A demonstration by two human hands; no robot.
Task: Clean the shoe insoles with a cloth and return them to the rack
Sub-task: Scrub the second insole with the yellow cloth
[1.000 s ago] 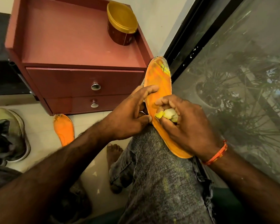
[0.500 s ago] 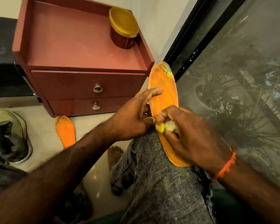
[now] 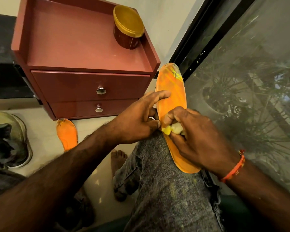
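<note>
An orange insole [image 3: 172, 91] lies along my right knee, its frayed toe end pointing up toward the window frame. My left hand [image 3: 137, 119] grips its left edge, forefinger stretched over the top face and thumb at the rim. My right hand [image 3: 196, 139] bunches a small yellow cloth [image 3: 172, 128] in its curled fingers and presses it on the insole's middle. A second orange insole [image 3: 67, 133] lies on the floor below the drawers.
A reddish two-drawer cabinet [image 3: 90, 87] stands ahead with a yellow-lidded tub [image 3: 128, 27] on top. A worn shoe [image 3: 8, 139] sits on the floor at left. A dark-framed window [image 3: 241, 81] runs along the right. My bare foot [image 3: 118, 158] rests on the tiles.
The right hand with the cloth has slid a little down the insole toward my left thumb. My left hand keeps its hold on the insole's edge.
</note>
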